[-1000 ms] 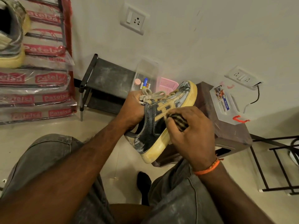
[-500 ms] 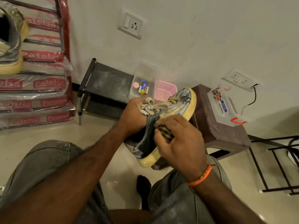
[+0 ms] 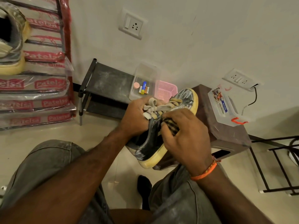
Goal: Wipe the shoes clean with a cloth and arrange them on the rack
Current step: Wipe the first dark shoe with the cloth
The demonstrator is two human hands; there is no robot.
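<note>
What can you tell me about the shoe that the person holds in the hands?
The shoe is a black low sneaker with pale grey smears, a thick yellowed sole and dirty beige laces tied in a bow. It is held in the air on its side, toe pointing away toward the wall, above the person's knees. The left hand grips it at the opening near the laces. The right hand presses a striped cloth against its side.

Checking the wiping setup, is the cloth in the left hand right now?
No, the right hand grips the striped cloth against the shoe, while the left hand holds the shoe by its laces.
</note>
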